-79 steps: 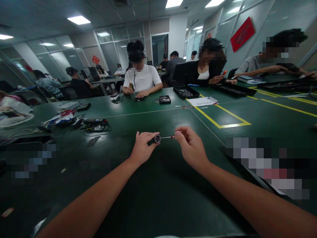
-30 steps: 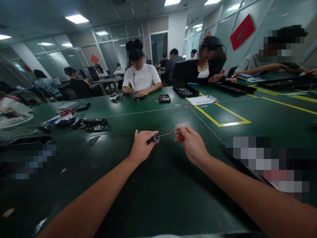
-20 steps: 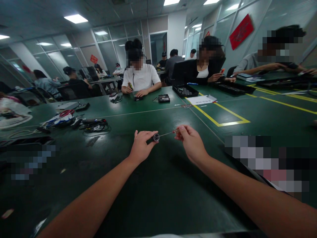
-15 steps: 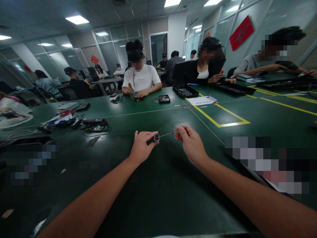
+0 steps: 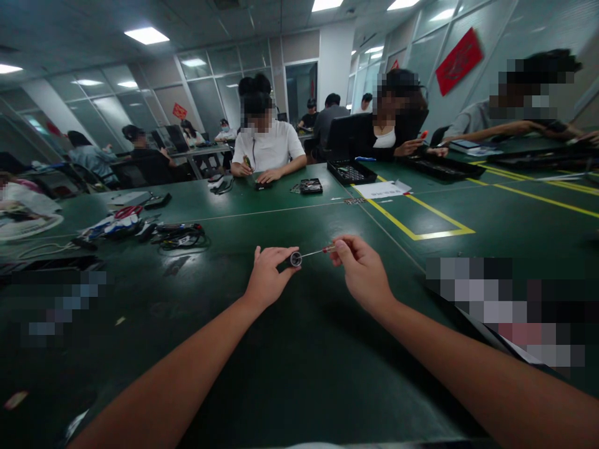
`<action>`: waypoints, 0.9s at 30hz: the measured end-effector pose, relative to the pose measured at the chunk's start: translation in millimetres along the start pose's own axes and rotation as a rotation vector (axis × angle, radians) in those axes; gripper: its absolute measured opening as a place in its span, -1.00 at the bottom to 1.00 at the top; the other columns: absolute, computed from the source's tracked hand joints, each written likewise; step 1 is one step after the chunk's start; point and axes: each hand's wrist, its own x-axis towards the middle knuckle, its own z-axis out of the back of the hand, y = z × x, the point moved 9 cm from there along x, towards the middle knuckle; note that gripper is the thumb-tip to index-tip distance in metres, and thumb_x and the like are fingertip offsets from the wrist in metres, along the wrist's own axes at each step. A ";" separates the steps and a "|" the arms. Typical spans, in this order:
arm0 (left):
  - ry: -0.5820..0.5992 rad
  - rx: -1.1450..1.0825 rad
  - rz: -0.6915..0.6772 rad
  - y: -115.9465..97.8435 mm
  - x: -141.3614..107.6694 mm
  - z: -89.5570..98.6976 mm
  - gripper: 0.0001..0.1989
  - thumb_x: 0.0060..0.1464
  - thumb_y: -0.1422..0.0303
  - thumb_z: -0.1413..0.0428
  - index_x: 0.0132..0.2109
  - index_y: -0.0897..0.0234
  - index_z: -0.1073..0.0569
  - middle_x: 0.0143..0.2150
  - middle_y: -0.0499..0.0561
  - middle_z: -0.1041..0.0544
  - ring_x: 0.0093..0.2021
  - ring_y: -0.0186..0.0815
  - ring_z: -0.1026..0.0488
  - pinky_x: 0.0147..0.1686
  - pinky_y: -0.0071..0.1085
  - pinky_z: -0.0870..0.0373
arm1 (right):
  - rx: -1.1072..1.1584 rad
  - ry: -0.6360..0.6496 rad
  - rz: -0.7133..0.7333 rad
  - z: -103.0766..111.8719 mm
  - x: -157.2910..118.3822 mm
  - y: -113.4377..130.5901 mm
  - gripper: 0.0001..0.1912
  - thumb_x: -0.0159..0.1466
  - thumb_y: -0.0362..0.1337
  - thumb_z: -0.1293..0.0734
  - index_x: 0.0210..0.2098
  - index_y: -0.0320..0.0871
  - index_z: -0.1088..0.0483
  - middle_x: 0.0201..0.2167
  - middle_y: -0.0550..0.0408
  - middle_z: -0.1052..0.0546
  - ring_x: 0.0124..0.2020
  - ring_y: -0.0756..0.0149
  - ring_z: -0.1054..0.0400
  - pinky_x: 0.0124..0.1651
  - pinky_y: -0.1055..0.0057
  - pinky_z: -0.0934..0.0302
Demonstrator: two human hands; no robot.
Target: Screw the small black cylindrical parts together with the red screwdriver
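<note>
Between the thumb and fingers of my left hand [image 5: 272, 274] is a small dark cylinder [image 5: 296, 259], its round, silvery-rimmed end facing me. My right hand [image 5: 362, 268] pinches the reddish handle of a thin screwdriver [image 5: 329, 248]. The metal shaft runs leftward from that hand, and its tip reaches the rim of the cylinder's open end. Whether the tip touches anything inside is too small to tell. Both hands are over the green table [image 5: 299, 368].
Bundled cables [image 5: 180, 237] and gloves [image 5: 110, 227] lie to the left. Across the table, a person in a white shirt [image 5: 269, 153] works near a small parts box [image 5: 311, 186]. A black tray [image 5: 350, 171], white paper [image 5: 381, 189] and yellow tape [image 5: 442, 236] are farther right.
The screwdriver's handle has shifted very slightly left, toward the cylinder. My left hand and the cylinder stay practically in place.
</note>
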 end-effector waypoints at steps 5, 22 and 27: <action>0.004 0.009 -0.016 -2.4 -0.3 0.0 -0.65 0.18 0.33 -0.25 0.11 -0.01 -0.51 0.08 -0.01 -0.58 0.13 -0.13 -0.44 0.34 0.26 0.11 | -0.031 0.063 0.011 -7.2 -7.8 6.4 -0.64 0.38 0.06 -0.22 -0.31 -0.07 -0.41 -0.57 0.20 -0.36 -0.55 0.34 -0.23 -0.46 0.35 -0.12; -0.011 0.014 -0.068 -2.0 3.6 4.8 -0.65 0.18 0.41 -0.23 0.11 0.06 -0.53 0.04 0.03 -0.58 0.07 -0.13 -0.46 0.22 0.04 -0.25 | 0.277 -0.080 -0.298 3.4 9.7 -54.5 -0.70 0.23 0.04 -0.35 -0.37 -0.06 -0.38 -0.50 0.12 -0.43 -0.47 0.28 -0.35 -0.35 0.27 -0.38; 0.003 0.019 -0.063 0.1 3.2 1.8 -0.64 0.19 0.39 -0.23 0.13 0.05 -0.51 0.06 0.02 -0.58 0.08 -0.12 -0.45 0.24 0.08 -0.20 | 0.230 -0.065 -0.229 3.1 11.0 -48.5 -0.69 0.22 0.05 -0.35 -0.32 -0.07 -0.39 -0.42 0.12 -0.47 -0.40 0.30 -0.38 -0.30 0.30 -0.38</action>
